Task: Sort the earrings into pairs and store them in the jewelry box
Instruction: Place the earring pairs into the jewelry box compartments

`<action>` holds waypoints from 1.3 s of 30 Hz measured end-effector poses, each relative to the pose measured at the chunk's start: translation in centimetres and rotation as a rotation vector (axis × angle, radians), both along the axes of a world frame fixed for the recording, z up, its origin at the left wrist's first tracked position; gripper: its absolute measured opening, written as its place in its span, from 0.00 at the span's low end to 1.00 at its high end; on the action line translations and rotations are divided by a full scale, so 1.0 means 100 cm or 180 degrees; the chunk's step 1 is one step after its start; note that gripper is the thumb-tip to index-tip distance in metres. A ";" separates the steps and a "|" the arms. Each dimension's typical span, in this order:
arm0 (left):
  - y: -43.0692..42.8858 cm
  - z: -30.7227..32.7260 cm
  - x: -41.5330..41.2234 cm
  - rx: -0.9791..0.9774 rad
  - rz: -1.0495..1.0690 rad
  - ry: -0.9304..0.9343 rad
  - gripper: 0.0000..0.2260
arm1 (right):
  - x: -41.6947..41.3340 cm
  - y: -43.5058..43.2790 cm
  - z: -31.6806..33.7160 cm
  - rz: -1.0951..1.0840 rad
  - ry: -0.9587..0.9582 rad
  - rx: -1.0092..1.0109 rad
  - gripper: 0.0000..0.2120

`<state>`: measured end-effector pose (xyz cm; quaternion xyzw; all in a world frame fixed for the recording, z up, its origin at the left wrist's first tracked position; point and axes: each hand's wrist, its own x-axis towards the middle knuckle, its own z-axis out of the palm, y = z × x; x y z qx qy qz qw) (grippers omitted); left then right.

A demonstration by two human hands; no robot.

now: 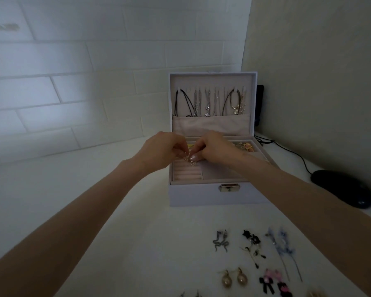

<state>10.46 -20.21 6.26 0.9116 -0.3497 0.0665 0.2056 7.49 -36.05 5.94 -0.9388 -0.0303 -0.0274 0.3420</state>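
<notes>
— Paired earrings (241, 279) are seen laid in rows on the white table (137, 232). And the hands?
— Both are held over the open jewelry box (201, 196). One beaded earring (193, 163) is pinched between the fingertips of the left hand (161, 151) and the right hand (214, 150), above the ring rolls (186, 173) at front left.

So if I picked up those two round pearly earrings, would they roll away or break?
The pearly earrings have rounded drops, so they'd probably wobble or roll a little if nudged on the smooth white table. They look small, so they're likely light. Their small gold tops look thin and might bend, so lift gently.
</notes>
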 end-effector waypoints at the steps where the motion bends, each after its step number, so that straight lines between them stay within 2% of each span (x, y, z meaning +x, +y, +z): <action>1: 0.000 -0.001 0.000 -0.0093 0.0020 0.0055 0.05 | 0.000 0.000 0.000 -0.0021 0.0051 0.0059 0.10; 12: -0.003 -0.020 -0.004 -0.0746 0.0315 0.0171 0.04 | 0.004 0.003 0.001 -0.0092 0.0310 0.0206 0.08; 17: -0.001 -0.031 -0.006 -0.0990 0.0295 -0.0025 0.04 | 0.004 0.001 0.005 0.0067 0.0538 0.0069 0.06; 20: 0.001 -0.036 -0.007 -0.1135 0.0364 -0.0085 0.04 | 0.007 0.003 0.006 0.0058 0.0535 -0.0103 0.09; 24: 0.001 -0.038 -0.010 -0.1194 0.0379 -0.0201 0.04 | 0.010 0.004 0.001 -0.0028 0.0330 -0.0095 0.08; 30: 0.000 -0.041 -0.009 -0.1152 0.0386 -0.0282 0.05 | -0.007 0.006 -0.007 -0.0083 -0.0437 -0.0307 0.05; 39: 0.000 -0.040 -0.010 -0.1173 0.0364 -0.0295 0.05 | -0.019 0.002 -0.009 0.0154 -0.0711 -0.0451 0.05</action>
